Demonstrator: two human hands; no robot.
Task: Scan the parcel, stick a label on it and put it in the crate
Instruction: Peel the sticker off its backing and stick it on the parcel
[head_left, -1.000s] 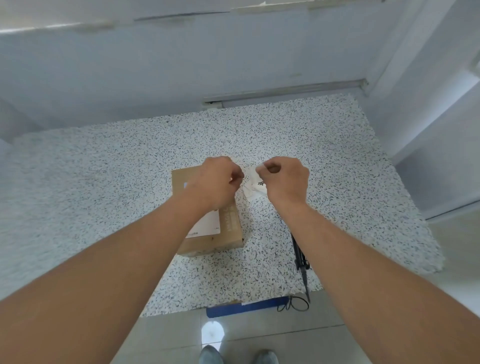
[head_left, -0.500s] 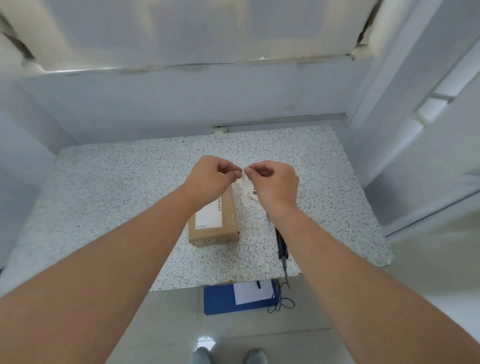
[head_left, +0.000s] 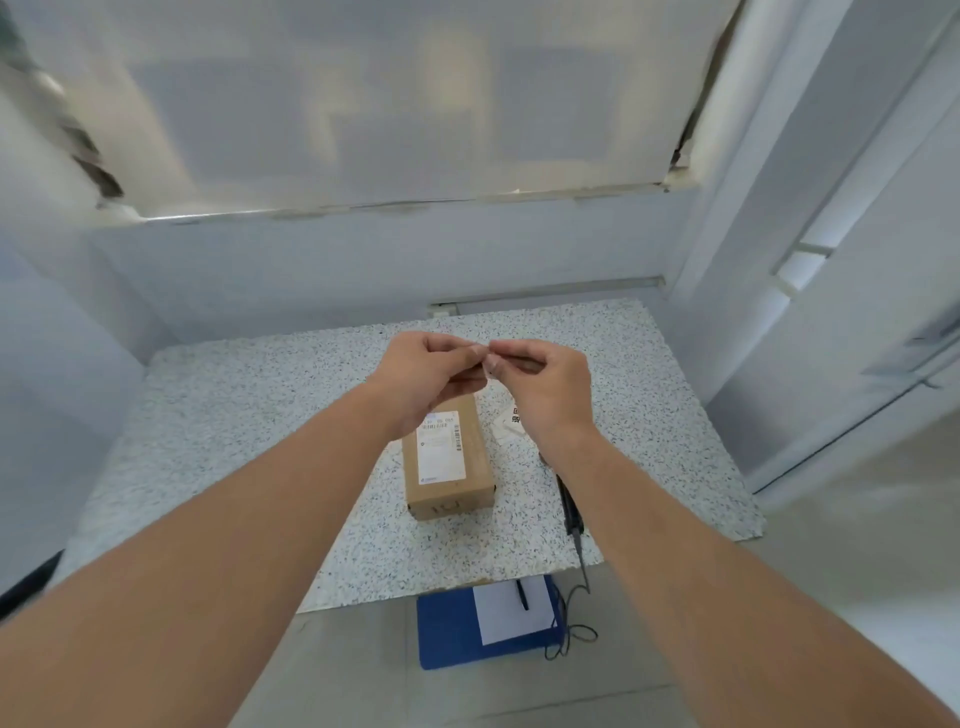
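Observation:
A brown cardboard parcel (head_left: 449, 470) with a white printed label on top lies on the speckled table (head_left: 234, 415). My left hand (head_left: 423, 376) and my right hand (head_left: 545, 387) meet above its far end, fingertips pinched together on a small whitish label (head_left: 488, 364). A white label sheet (head_left: 504, 431) with a black code shows under my right hand; I cannot tell whether it hangs or lies on the table. A black scanner (head_left: 569, 506) lies right of the parcel, half hidden by my right forearm. On the floor stands a blue crate (head_left: 447, 634).
The scanner's cable (head_left: 571, 623) drops over the table's front edge and coils beside the blue crate, which holds a white paper (head_left: 511, 613) and a pen. Walls close the table in at the back, left and right. A tiled floor lies in front.
My view has tilted up and back, so more wall and the blue crate show. Both hands have risen off the parcel and their fingertips have closed in on each other.

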